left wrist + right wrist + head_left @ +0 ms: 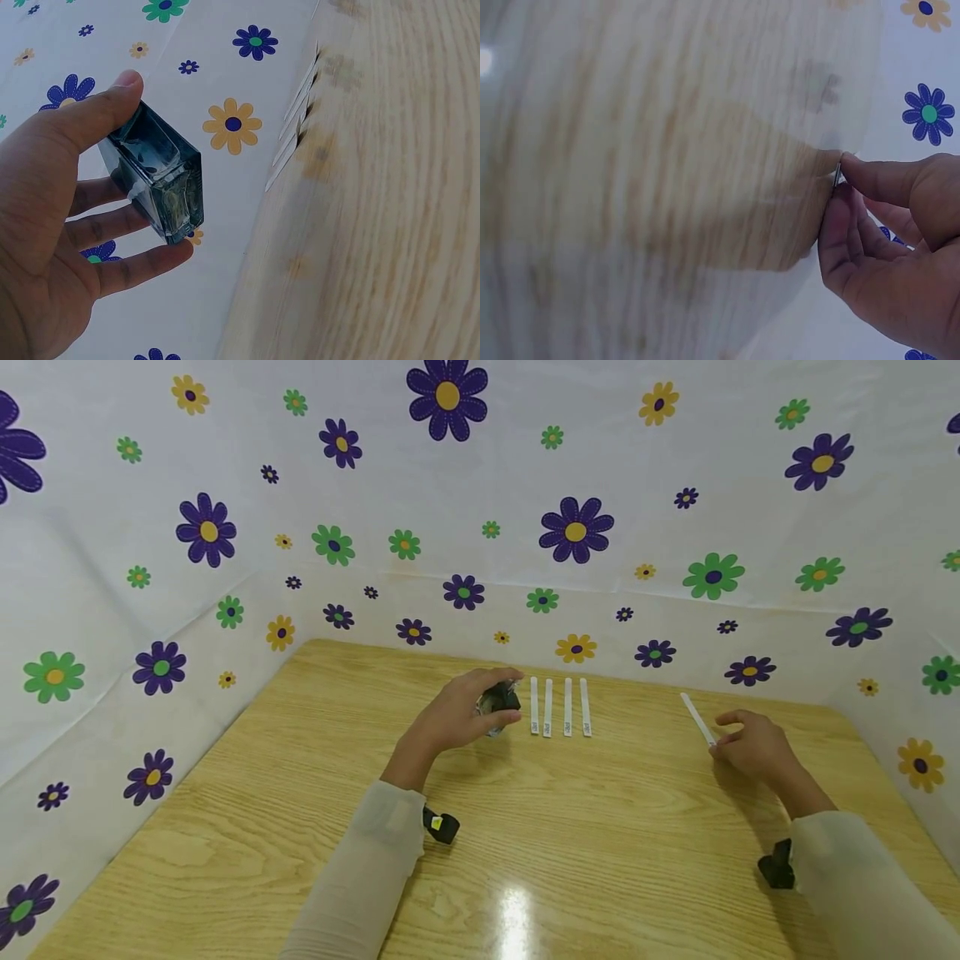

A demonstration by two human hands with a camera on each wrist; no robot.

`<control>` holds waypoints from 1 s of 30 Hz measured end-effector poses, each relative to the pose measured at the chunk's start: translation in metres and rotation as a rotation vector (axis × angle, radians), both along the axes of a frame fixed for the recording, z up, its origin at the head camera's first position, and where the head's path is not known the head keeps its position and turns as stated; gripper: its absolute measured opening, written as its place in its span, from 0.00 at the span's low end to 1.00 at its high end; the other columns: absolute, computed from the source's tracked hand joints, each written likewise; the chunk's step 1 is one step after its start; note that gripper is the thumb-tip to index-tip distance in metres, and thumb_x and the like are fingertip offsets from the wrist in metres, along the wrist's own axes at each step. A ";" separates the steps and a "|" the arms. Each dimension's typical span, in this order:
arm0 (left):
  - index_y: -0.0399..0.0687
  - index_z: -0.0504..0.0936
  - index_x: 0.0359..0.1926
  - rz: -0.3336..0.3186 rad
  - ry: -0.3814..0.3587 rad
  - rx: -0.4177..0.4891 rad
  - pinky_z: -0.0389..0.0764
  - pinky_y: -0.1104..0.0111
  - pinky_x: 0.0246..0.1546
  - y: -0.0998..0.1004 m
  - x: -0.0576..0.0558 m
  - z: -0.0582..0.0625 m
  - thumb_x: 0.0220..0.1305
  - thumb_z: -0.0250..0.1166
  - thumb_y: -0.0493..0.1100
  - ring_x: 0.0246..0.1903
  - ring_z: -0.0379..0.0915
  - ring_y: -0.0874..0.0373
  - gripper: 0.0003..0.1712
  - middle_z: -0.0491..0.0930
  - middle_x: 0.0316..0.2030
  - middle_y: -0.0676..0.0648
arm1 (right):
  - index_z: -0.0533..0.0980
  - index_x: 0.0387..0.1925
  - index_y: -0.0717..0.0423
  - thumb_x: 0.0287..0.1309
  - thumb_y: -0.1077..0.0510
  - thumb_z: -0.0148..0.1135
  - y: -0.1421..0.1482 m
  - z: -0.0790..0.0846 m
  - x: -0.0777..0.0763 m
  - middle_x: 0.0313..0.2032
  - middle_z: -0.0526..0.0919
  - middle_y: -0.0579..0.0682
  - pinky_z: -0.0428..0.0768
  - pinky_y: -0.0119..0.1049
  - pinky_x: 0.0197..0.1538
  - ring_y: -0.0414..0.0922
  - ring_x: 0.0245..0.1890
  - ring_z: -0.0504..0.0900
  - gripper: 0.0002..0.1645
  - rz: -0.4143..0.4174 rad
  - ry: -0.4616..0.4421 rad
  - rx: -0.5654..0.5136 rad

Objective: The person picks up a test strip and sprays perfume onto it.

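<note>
My left hand (453, 714) holds a dark blue glass bottle (161, 169), perfume-bottle in shape, with thumb and fingers round its sides. A black part (510, 697) of it shows between the fingers in the head view. The left wrist view has the bottle tilted, its thick glass base towards the camera. Over at the right, my right hand (757, 750) pinches the near end of a slim white paper strip (696, 717) between thumb and fingers, close over the wooden table. Edge-on, that strip (837, 174) looks thin in the right wrist view.
Several white paper strips (567, 707) with small dark print at their near ends lie side by side, just right of the bottle. The wooden table (585, 827) meets a white flower-print cloth (510, 468) at the back and sides. Black wrist cameras (442, 827) sit at both cuffs.
</note>
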State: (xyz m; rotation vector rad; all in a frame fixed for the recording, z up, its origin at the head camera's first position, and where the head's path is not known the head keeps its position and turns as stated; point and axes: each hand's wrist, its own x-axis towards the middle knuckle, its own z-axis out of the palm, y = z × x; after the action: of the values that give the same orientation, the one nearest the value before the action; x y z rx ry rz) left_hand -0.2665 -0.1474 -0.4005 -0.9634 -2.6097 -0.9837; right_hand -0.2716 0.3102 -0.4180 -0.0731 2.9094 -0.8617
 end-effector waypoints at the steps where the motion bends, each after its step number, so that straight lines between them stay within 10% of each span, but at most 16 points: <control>1: 0.58 0.71 0.73 -0.001 -0.001 0.002 0.71 0.50 0.67 0.000 0.000 0.000 0.71 0.66 0.58 0.68 0.68 0.50 0.33 0.73 0.69 0.50 | 0.66 0.63 0.77 0.61 0.63 0.68 0.000 0.000 0.000 0.42 0.84 0.68 0.78 0.40 0.38 0.59 0.41 0.82 0.34 -0.003 -0.004 -0.004; 30: 0.59 0.71 0.73 0.000 -0.024 -0.006 0.73 0.53 0.65 0.000 0.001 0.000 0.70 0.67 0.57 0.66 0.71 0.51 0.34 0.74 0.68 0.50 | 0.67 0.65 0.76 0.69 0.66 0.59 -0.005 -0.003 0.008 0.44 0.80 0.66 0.79 0.34 0.33 0.52 0.38 0.80 0.27 0.005 -0.032 -0.136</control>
State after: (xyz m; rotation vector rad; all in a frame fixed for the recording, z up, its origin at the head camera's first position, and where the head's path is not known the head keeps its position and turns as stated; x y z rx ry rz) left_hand -0.2654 -0.1476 -0.4007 -0.9584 -2.6335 -0.9946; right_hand -0.2637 0.3051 -0.4213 -0.0762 2.8168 -1.0495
